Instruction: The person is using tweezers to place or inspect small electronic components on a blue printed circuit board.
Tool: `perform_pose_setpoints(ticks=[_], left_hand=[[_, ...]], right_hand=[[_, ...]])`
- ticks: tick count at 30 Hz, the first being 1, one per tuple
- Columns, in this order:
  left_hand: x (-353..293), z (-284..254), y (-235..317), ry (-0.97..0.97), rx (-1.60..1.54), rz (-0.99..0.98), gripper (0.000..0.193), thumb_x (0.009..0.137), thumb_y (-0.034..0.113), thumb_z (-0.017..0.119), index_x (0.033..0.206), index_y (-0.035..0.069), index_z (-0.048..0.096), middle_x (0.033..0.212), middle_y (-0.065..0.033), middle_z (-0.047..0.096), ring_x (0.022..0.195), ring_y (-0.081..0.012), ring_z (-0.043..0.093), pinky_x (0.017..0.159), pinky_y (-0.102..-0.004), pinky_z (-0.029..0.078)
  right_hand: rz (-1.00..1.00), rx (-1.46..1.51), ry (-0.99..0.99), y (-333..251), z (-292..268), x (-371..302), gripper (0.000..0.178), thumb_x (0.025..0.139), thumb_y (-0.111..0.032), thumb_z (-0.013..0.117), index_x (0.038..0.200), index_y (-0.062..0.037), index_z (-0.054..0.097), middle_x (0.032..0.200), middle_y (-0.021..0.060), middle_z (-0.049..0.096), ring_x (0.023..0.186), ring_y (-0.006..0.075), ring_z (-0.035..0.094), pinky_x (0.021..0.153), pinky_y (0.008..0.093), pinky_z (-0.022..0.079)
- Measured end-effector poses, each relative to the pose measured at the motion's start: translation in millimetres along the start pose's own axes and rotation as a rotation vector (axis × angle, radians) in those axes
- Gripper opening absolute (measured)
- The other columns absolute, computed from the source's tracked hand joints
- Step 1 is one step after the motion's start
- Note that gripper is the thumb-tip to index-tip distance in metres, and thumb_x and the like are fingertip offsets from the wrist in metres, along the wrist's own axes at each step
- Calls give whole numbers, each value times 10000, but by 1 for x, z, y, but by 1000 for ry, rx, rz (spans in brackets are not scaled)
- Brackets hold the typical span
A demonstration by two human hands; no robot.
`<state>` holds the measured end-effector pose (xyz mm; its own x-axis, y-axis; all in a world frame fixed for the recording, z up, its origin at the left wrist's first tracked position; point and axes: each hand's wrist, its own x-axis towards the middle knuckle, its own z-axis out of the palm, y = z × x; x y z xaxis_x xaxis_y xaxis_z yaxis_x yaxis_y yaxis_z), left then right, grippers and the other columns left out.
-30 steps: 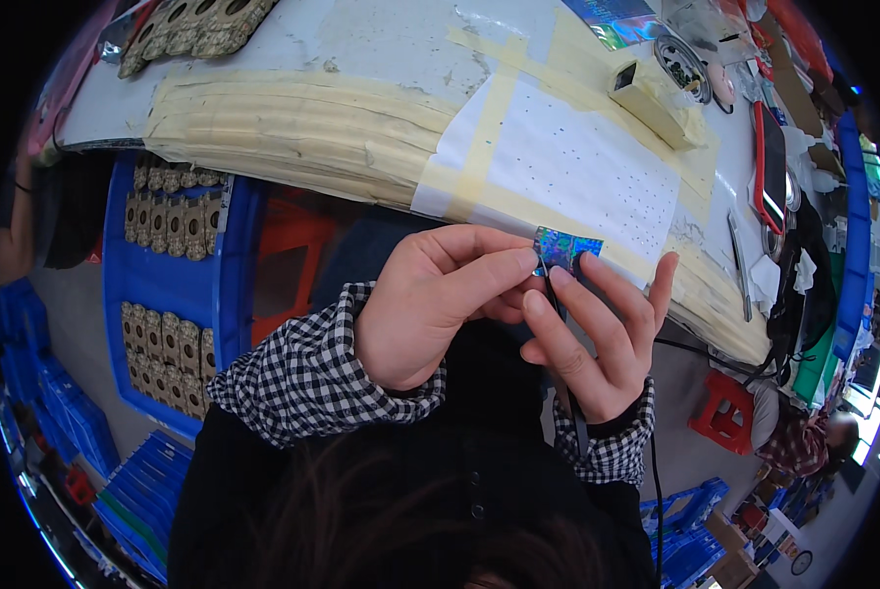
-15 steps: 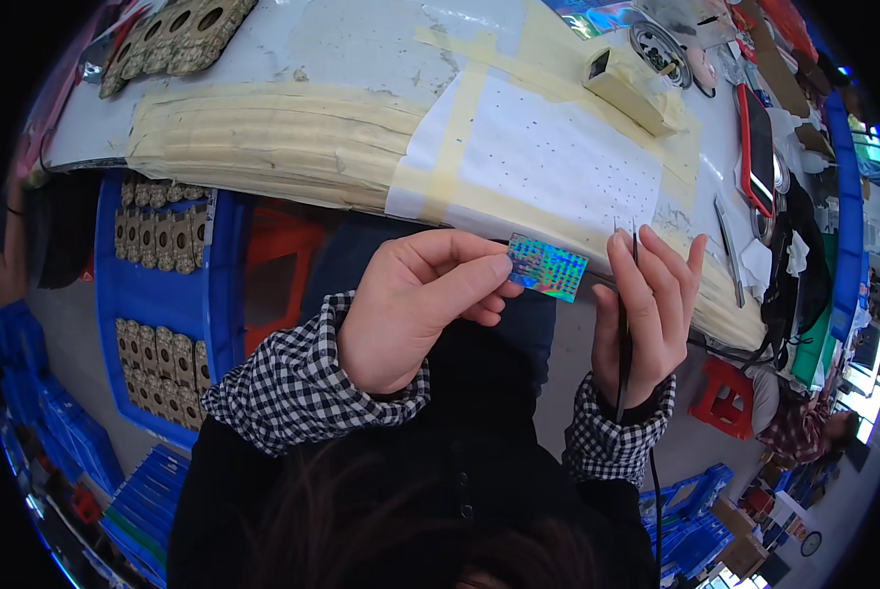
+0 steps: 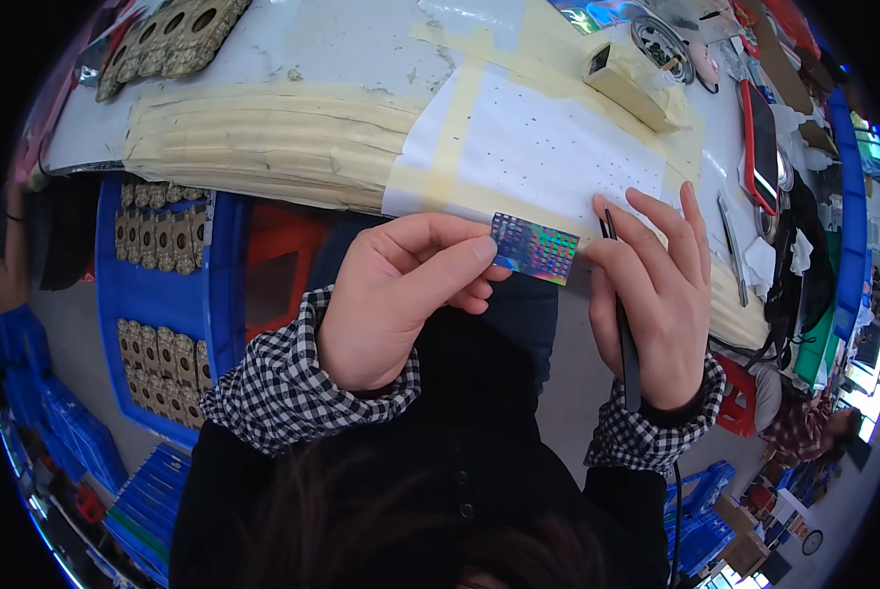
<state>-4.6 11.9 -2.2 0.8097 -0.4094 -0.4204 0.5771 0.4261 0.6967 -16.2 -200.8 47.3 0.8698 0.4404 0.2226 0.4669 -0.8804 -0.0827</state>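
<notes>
My left hand (image 3: 400, 294) pinches the left edge of a small shiny holographic sticker sheet (image 3: 538, 249) between thumb and fingers, just off the table's front edge. To its right, my right hand (image 3: 654, 294) is closed around black tweezers (image 3: 624, 334), tips pointing away from me. One bent finger of that hand comes close to the sheet's right edge; whether it touches I cannot tell. Beyond both hands, a white paper sheet (image 3: 528, 137) dotted with many tiny dark specks is taped to the table.
Camouflage-patterned moulded parts (image 3: 170, 39) lie at the table's far left; more fill a blue tray (image 3: 155, 293) below left. A tape-covered box (image 3: 636, 90), a red-edged phone (image 3: 758, 147) and a second pair of tweezers (image 3: 731, 245) lie to the right. A person (image 3: 803, 432) sits further right.
The sticker sheet and my left hand have shifted slightly left and away from me. My right hand has turned, its fingers bending toward the sheet and the tweezers tilting left.
</notes>
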Motion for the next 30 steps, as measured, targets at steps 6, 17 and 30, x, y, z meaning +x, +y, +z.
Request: perform_pose_setpoints(ticks=[6, 17, 30], left_hand=[[1, 3, 3, 5, 38, -14, 152, 909, 104, 591, 1018, 8, 639, 891, -96, 685, 722, -82, 620, 642, -206, 519], [1, 3, -1, -111, 55, -53, 138, 902, 89, 596, 989, -11, 636, 880, -100, 683, 705, -93, 636, 643, -208, 528], [0, 2, -4, -112, 42, -55, 149, 902, 88, 590, 1000, -15, 636, 878, -109, 683, 704, -98, 642, 645, -209, 530]], right_hand=[[59, 125, 122, 9, -13, -12, 156, 719, -48, 576, 869, -56, 621, 1035, 131, 662, 1112, 335, 544, 1061, 569, 274], [-95, 599, 104, -15, 8, -18, 309, 695, -9, 602, 988, -69, 679, 1092, 124, 660, 1142, 423, 539, 1055, 612, 253], [-59, 728, 168, -17, 14, -21, 288, 751, 0, 545, 1018, 12, 652, 1070, 211, 644, 1041, 343, 612, 991, 504, 417]])
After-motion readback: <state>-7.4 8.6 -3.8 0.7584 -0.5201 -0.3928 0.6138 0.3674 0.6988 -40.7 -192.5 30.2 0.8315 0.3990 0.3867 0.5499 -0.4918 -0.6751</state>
